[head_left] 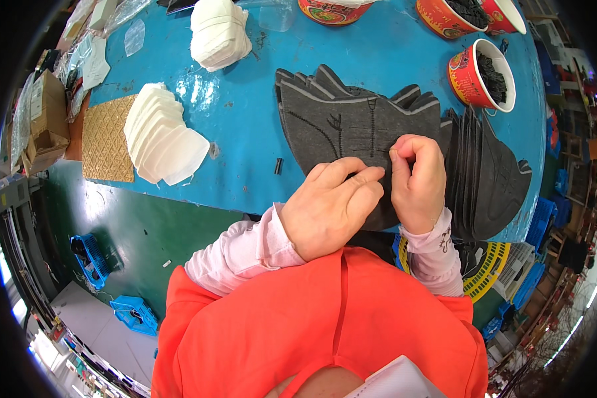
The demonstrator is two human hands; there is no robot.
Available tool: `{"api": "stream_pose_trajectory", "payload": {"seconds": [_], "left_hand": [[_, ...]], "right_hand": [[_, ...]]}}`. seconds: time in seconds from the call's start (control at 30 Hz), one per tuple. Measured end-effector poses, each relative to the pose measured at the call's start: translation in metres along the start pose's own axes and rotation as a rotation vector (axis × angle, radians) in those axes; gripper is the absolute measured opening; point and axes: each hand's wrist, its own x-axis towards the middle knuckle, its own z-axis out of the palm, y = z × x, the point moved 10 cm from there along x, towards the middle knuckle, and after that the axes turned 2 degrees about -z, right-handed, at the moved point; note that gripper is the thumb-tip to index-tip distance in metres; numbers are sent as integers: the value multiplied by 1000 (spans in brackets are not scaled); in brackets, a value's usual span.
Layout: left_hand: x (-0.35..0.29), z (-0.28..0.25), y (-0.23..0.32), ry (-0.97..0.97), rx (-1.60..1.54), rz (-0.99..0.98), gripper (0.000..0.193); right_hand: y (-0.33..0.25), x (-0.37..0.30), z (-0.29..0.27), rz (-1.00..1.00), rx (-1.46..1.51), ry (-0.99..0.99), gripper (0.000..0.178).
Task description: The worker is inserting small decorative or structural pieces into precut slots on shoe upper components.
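Dark grey shoe-upper pieces (318, 119) with black stitching lie stacked on the blue table in front of me. My left hand (335, 205) rests over the lower part of the top piece, its fingers curled and pinched together. Just to its right, my right hand (418, 179) has thumb and forefinger pinched above the stitched middle. Whatever sits between the fingertips of either hand is too small to make out. A second fanned stack of dark grey uppers (487, 176) is beside my right hand. Left of the work lies a small black cylinder (278, 166).
Fanned white pieces (162, 136) overlap a tan patterned board (103, 139) at the left. Behind stands a white stack (219, 33). Red paper tubs (467, 79) with dark contents occupy the far right. A yellow basket (491, 268) is below the table edge; blue baskets (134, 315) sit on the floor.
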Motion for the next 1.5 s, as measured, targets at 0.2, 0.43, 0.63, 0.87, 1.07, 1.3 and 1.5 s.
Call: {"api": "stream_pose_trajectory", "payload": {"seconds": [0.2,0.43,0.63,0.87,1.07,1.3,1.5], "left_hand": [[11,5,-2,-57,56,-42,31],[10,16,3,-95,199,-19,30],[10,14,3,-84,216,-18,26],[15,14,2,-69,195,-15,29],[12,9,-4,15,115,-47,33],[-12,-24,-11,110,-715,-131,22],[-23,-16,-21,151,-868,-245,22]], "right_hand": [[-4,2,1,-35,-41,-11,22],[-3,3,-6,29,29,-15,20],[-2,-5,-24,-9,112,72,26],[-23,-11,-9,-207,-87,-28,35],[-17,-14,-8,-208,-99,-29,31],[-31,-45,-3,142,878,-84,24],[-22,-60,21,473,1277,-139,26]]}}
